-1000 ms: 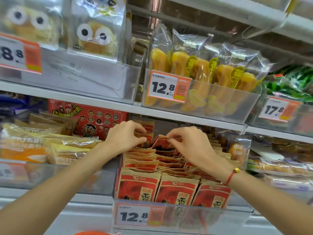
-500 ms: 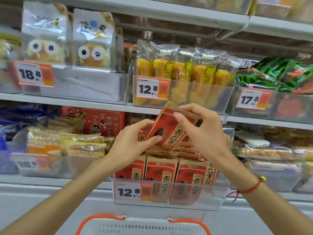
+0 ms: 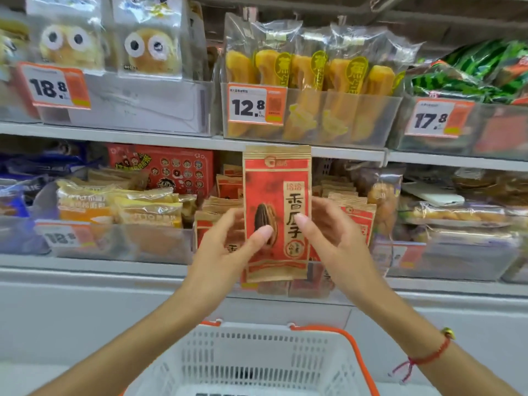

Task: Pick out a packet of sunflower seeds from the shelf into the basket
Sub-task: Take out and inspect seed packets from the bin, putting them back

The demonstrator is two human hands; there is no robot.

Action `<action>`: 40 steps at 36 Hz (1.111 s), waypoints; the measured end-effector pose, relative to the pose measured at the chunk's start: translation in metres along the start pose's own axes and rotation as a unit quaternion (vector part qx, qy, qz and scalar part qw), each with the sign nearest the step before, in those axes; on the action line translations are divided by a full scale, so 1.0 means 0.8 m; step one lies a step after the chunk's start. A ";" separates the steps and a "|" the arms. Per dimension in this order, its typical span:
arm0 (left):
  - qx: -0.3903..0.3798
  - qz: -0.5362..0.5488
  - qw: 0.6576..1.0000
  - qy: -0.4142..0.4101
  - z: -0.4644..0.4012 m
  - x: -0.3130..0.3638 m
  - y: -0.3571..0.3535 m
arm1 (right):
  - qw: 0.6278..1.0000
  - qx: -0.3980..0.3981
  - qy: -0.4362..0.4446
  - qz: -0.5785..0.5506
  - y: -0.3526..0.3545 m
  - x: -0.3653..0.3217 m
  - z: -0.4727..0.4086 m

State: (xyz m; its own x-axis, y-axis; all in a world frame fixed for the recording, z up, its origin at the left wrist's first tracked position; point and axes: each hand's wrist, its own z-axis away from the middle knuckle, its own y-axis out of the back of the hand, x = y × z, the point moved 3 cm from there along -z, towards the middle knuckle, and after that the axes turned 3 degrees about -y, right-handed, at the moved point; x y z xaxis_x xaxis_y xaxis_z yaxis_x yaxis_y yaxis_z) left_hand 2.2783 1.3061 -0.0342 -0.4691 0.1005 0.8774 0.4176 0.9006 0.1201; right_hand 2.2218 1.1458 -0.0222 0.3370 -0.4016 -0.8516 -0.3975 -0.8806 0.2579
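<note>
The upper shelf [image 3: 160, 137] carries clear bins: one tagged 18.8 [image 3: 55, 85] with googly-eyed buns [image 3: 145, 48], one tagged 12.8 [image 3: 255, 105] with yellow pastry sticks [image 3: 311, 72], one tagged 17.8 [image 3: 438, 118] with green striped packs [image 3: 468, 72]. The lower shelf [image 3: 85, 261] holds bread bags [image 3: 120, 207] and a bin of seed packets [image 3: 351, 212].

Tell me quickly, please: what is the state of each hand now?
Left hand: holds the sunflower seed packet, thumb on its front.
Right hand: holds the same packet at its right edge, thumb on the front.
</note>
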 end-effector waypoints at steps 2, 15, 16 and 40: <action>-0.001 0.004 1.000 0.030 0.007 -0.019 -0.004 | 0.999 -0.009 -0.030 0.012 -0.001 0.016 0.009; -0.070 0.018 0.985 0.155 0.024 -0.060 -0.011 | 0.985 -0.068 -0.156 0.008 0.001 0.053 0.032; -0.073 0.016 0.985 0.158 0.024 -0.061 -0.011 | 0.985 -0.066 -0.160 0.001 0.001 0.054 0.032; -0.151 0.014 0.967 0.205 0.033 -0.063 -0.020 | 0.984 0.067 -0.148 -0.070 0.017 0.046 0.023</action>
State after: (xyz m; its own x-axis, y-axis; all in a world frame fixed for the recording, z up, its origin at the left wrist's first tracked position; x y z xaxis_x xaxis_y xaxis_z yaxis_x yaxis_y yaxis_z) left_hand 2.2747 1.2975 -0.0928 -0.1312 -0.1083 0.9854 0.6625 0.7299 0.1684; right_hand 2.2128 1.1240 -0.0586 0.1420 -0.1701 -0.9751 -0.4811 -0.8728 0.0822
